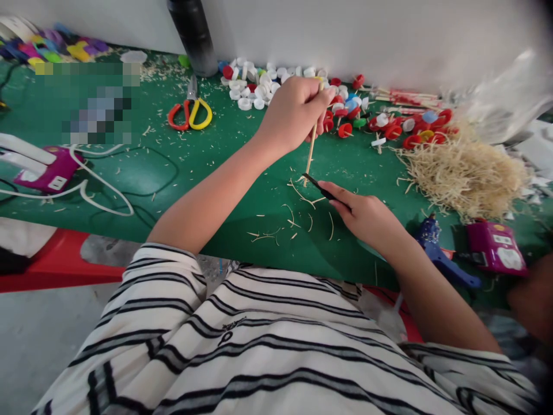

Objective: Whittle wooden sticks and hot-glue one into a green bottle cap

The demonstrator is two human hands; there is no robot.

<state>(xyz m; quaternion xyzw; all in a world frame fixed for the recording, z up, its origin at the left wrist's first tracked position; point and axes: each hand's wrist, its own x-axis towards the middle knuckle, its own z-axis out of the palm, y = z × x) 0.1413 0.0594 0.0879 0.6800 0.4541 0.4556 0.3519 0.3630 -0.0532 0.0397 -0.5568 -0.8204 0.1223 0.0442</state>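
My left hand (298, 112) is closed round the upper part of a thin wooden stick (310, 154), which points down to the green tabletop (233, 202). In my right hand (365, 216) is a small black-handled knife (320, 187), its dark blade against the lower end of the stick. Thin curled wood shavings (302, 196) lie on the table below the blade. Behind my left hand is a heap of white bottle caps (254, 86). To its right, red caps (345, 130) with short sticks through them lie in a spread pile.
Scissors (190, 112) with red and yellow handles lie left of my forearm. A black bottle (192, 37) stands by the wall. On the right are a pile of pale wood shavings (470, 167), a blue glue gun (444, 253) and a purple power block (496, 246). White cables (106, 187) trail at left.
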